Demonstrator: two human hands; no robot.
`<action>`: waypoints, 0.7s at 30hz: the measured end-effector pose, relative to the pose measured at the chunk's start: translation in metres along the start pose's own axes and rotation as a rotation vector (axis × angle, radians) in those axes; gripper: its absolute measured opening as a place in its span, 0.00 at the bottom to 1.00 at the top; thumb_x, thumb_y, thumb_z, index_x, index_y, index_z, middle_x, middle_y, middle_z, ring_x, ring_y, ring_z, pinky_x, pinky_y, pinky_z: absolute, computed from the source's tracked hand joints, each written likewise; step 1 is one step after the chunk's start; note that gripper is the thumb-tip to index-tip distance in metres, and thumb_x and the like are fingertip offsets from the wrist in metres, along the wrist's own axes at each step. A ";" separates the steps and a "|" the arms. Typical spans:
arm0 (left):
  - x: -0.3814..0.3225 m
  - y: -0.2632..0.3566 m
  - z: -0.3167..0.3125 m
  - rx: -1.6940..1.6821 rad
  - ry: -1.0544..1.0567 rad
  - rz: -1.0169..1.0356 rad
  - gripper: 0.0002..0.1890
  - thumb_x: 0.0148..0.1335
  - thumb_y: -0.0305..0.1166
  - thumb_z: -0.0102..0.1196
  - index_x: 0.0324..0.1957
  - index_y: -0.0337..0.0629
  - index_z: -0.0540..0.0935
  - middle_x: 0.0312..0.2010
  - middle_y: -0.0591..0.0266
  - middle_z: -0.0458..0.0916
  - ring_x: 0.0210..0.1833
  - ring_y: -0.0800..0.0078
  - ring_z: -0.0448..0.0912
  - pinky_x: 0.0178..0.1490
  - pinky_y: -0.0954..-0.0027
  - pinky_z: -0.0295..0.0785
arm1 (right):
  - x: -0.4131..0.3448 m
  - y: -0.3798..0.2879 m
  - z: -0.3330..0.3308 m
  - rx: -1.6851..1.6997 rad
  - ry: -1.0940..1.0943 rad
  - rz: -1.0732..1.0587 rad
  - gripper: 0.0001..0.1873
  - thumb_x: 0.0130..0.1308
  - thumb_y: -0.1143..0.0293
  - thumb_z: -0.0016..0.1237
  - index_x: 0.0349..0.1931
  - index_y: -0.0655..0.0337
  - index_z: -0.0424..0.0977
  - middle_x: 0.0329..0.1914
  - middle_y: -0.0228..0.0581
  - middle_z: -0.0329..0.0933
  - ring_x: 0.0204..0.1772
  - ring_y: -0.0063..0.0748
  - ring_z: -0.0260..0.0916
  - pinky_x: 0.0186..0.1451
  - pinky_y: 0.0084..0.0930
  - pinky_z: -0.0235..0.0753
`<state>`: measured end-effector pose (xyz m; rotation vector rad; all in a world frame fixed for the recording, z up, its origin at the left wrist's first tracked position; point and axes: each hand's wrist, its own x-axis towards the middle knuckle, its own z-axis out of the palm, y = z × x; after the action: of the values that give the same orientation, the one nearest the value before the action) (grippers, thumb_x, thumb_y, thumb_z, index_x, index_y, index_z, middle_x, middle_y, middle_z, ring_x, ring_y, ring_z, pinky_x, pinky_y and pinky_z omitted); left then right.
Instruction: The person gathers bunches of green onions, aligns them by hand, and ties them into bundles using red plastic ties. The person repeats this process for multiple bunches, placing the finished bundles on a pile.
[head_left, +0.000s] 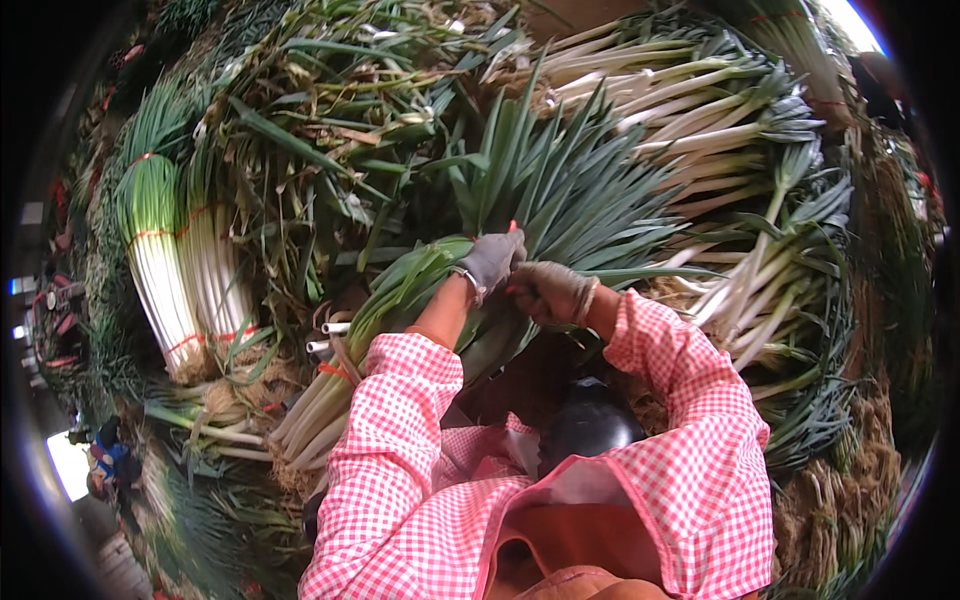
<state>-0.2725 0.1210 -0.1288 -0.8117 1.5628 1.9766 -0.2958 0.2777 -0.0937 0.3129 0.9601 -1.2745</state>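
Observation:
A large bundle of green onions or leeks (405, 292) lies slantwise before me, roots at the lower left and dark green leaves fanning to the upper right. An orange-red tie circles its pale stalks. My left hand (493, 261), in a grey glove, is closed at the leafy part, with a bit of red tie showing above it. Close beside it, my right hand (551, 292), also gloved, has curled fingers at the same place, another bit of red tie at its fingertips. The rest of the tie is hidden by the hands and leaves.
Two tied bundles with white stalks (161, 300) stand at the left. Loose stalks (712, 135) are heaped at the upper right and right. Leafy trimmings (322, 112) pile up behind. White pipe ends (335, 328) jut out beside the bundle. A dark rounded thing (592, 420) is below my right hand.

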 end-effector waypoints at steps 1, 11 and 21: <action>-0.001 0.001 0.002 -0.134 0.014 0.008 0.19 0.72 0.44 0.50 0.22 0.53 0.73 0.16 0.76 0.67 0.17 0.81 0.61 0.21 0.72 0.55 | -0.002 0.000 0.004 0.050 -0.057 -0.014 0.13 0.67 0.59 0.47 0.24 0.50 0.66 0.14 0.25 0.60 0.15 0.20 0.55 0.19 0.20 0.54; -0.053 0.035 0.016 0.624 0.267 0.257 0.23 0.72 0.49 0.49 0.32 0.38 0.82 0.25 0.56 0.83 0.23 0.63 0.79 0.27 0.62 0.70 | -0.029 0.014 0.001 -1.299 0.436 -0.991 0.11 0.66 0.69 0.47 0.35 0.68 0.80 0.30 0.44 0.78 0.38 0.49 0.77 0.46 0.35 0.77; -0.055 0.031 -0.007 0.953 0.456 0.516 0.23 0.67 0.51 0.54 0.30 0.39 0.82 0.25 0.45 0.80 0.31 0.45 0.79 0.35 0.53 0.72 | -0.021 0.010 0.005 0.099 0.152 -0.565 0.09 0.65 0.68 0.54 0.41 0.64 0.76 0.31 0.32 0.77 0.31 0.20 0.72 0.36 0.17 0.73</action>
<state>-0.2542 0.1068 -0.0692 -0.4716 2.8432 1.0462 -0.2841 0.2914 -0.0786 0.2226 1.1630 -1.8373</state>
